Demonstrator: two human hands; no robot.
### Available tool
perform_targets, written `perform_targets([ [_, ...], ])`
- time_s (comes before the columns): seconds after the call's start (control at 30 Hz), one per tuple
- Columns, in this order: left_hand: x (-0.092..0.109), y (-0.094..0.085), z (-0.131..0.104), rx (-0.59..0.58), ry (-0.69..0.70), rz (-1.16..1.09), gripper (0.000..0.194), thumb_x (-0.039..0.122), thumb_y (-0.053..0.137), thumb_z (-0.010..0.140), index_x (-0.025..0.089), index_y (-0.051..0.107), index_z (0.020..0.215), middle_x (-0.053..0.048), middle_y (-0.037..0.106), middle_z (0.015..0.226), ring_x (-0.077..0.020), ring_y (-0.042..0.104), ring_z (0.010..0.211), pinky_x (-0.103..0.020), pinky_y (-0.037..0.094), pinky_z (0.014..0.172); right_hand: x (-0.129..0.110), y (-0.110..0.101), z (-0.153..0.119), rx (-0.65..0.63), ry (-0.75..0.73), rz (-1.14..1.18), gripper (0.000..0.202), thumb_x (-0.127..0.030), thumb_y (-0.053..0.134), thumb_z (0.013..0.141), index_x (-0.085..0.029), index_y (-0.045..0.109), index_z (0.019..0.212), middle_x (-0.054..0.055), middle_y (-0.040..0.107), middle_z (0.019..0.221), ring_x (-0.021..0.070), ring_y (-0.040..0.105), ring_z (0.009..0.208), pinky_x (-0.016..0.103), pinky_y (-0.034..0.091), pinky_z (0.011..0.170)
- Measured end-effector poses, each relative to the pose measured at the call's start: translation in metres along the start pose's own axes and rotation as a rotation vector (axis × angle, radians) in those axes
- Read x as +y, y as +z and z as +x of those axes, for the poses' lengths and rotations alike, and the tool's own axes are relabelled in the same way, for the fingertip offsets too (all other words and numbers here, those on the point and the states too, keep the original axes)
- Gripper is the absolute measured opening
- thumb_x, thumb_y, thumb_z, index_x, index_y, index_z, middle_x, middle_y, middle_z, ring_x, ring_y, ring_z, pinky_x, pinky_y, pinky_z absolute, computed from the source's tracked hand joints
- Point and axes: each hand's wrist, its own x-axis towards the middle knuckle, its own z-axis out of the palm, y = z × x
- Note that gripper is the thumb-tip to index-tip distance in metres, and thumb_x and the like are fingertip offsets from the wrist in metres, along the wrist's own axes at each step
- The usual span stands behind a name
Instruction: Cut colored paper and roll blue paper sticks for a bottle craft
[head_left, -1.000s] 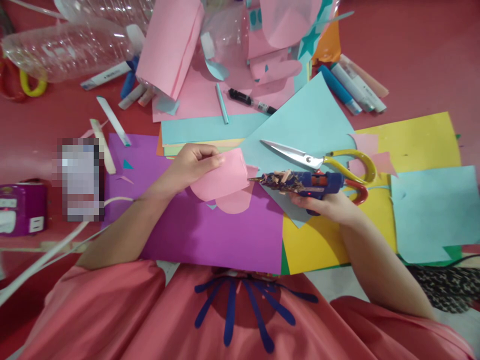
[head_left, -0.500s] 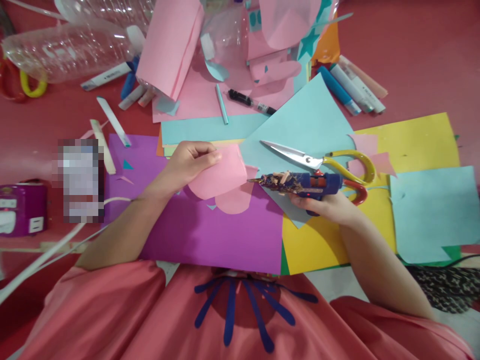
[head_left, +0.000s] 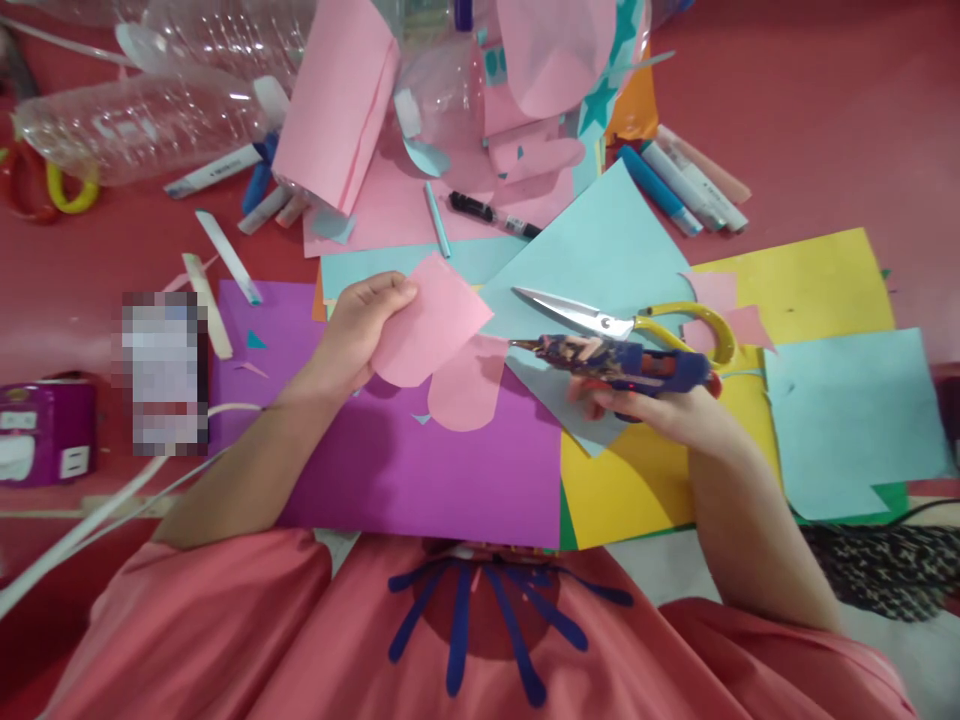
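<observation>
Between thumb and fingers, my left hand [head_left: 367, 325] pinches a pink paper piece [head_left: 435, 325] with one rounded end. A second pink paper piece [head_left: 469, 390] lies just below it on the purple sheet [head_left: 450, 480]. My right hand [head_left: 660, 410] is wrapped round a blue glue gun [head_left: 630, 365], its nozzle pointing left, slightly apart from the held paper. Dried residue and scraps cover the front of the gun. Right behind it lie scissors [head_left: 615, 325] with yellow and red handles, partly hidden by the gun.
Light blue paper [head_left: 600, 240] and yellow paper [head_left: 637, 490] lie under the scissors and gun. Clear plastic bottles [head_left: 157, 120], a pink paper-wrapped bottle [head_left: 337, 100] and markers [head_left: 690, 185] are at the back. A blurred-out device [head_left: 165, 370] and a white cable [head_left: 97, 520] are at left.
My left hand has turned the pink paper, so its corner now points up and right. The glue gun has moved right, away from the paper's edge. The view has shifted slightly.
</observation>
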Motion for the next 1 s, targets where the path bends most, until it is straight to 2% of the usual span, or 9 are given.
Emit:
perform_targets([
  [0.1,-0.001,0.002,-0.001,0.022,0.012,0.014,0.017,0.021,0.056,0.074,0.018,0.046,0.060,0.006,0.042,0.053,-0.0045,0.038,0.044,-0.018,0.027,0.043,0.001,-0.011,-0.014,0.328,0.009,-0.150,0.028,-0.047,0.067,0.068,-0.021,0.057,0.070,0.001,0.056,0.056,0.0146,0.051,0.050,0.030,0.045,0.050],
  [0.2,-0.002,0.003,-0.002,0.023,0.034,0.015,0.014,0.021,0.055,0.070,0.018,0.046,0.060,0.006,0.041,0.053,-0.0046,0.037,0.045,-0.018,0.026,0.045,0.005,-0.027,-0.026,0.668,-0.056,-0.527,0.026,-0.045,0.065,0.065,-0.025,0.053,0.077,0.001,0.053,0.059,0.0172,0.047,0.051,0.033,0.040,0.052],
  [0.3,-0.003,0.005,-0.003,0.007,0.032,0.023,0.011,0.023,0.056,0.065,0.018,0.047,0.061,0.005,0.043,0.054,-0.0055,0.038,0.047,-0.019,0.027,0.046,0.012,-0.042,-0.033,0.614,-0.015,-0.782,0.031,-0.037,0.062,0.065,-0.027,0.051,0.092,0.009,0.062,0.075,0.0281,0.058,0.069,0.041,0.045,0.064],
  [0.4,-0.003,0.006,-0.004,0.003,0.013,0.062,0.012,0.026,0.056,0.064,0.019,0.047,0.062,0.005,0.044,0.056,-0.0066,0.038,0.049,-0.020,0.028,0.047,0.022,-0.052,-0.038,0.520,0.058,-0.841,0.034,-0.031,0.062,0.067,-0.028,0.048,0.098,0.018,0.065,0.096,0.0353,0.062,0.093,0.047,0.046,0.079],
  [0.53,-0.004,0.006,-0.004,-0.008,0.013,0.108,0.013,0.029,0.055,0.065,0.020,0.045,0.064,0.004,0.043,0.058,-0.0076,0.038,0.050,-0.021,0.029,0.047,0.034,-0.066,-0.045,0.622,0.113,-0.733,0.035,-0.030,0.065,0.065,-0.030,0.047,0.095,0.018,0.064,0.098,0.0343,0.063,0.097,0.048,0.046,0.080],
  [0.63,-0.005,0.006,-0.004,-0.009,0.021,0.110,0.013,0.030,0.055,0.064,0.020,0.046,0.064,0.004,0.044,0.059,-0.0078,0.039,0.051,-0.020,0.030,0.048,0.039,-0.082,-0.054,0.754,0.216,-0.602,0.035,-0.040,0.069,0.060,-0.031,0.047,0.086,0.018,0.065,0.101,0.0330,0.063,0.097,0.048,0.045,0.075],
  [0.73,-0.006,0.006,-0.005,-0.022,0.018,0.089,0.015,0.030,0.057,0.063,0.020,0.046,0.063,0.005,0.044,0.058,-0.0075,0.039,0.051,-0.020,0.030,0.047,0.048,-0.102,-0.064,0.793,0.299,-0.577,0.039,-0.052,0.071,0.055,-0.032,0.048,0.080,0.018,0.065,0.101,0.0337,0.062,0.100,0.049,0.042,0.075],
  [0.9,-0.006,0.006,-0.005,-0.050,0.008,0.059,0.016,0.032,0.058,0.061,0.020,0.048,0.065,0.005,0.046,0.059,-0.0069,0.040,0.050,-0.021,0.029,0.046,0.083,-0.140,-0.084,0.664,0.263,-0.652,0.050,-0.068,0.067,0.053,-0.033,0.056,0.086,0.019,0.065,0.101,0.0331,0.061,0.094,0.049,0.039,0.069],
  [1.0,-0.008,0.006,-0.005,-0.054,0.006,0.058,0.015,0.027,0.059,0.059,0.019,0.050,0.068,0.006,0.048,0.060,-0.0068,0.042,0.051,-0.021,0.030,0.048,0.086,-0.144,-0.090,0.668,0.238,-0.895,0.058,-0.076,0.060,0.056,-0.031,0.062,0.092,0.022,0.065,0.096,0.0392,0.059,0.099,0.052,0.038,0.068],
])
